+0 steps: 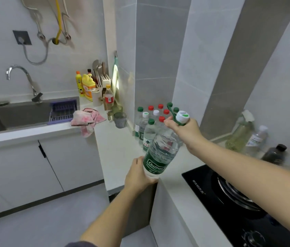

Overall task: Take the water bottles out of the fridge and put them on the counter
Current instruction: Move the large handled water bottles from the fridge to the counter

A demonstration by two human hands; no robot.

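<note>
I see big bottle (pixel 162 148) tilted, cap up-right, base down-left; right hand (pixel 185 130) grips neck, left hand (pixel 138 175) curls round base. Just beyond: standing bottles (pixel 149 120), counter (pixel 121 150) below.

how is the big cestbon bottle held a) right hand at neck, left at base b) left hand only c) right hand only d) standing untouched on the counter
a: the right hand grips the big bottle at its neck, and the left hand holds its base.
</note>
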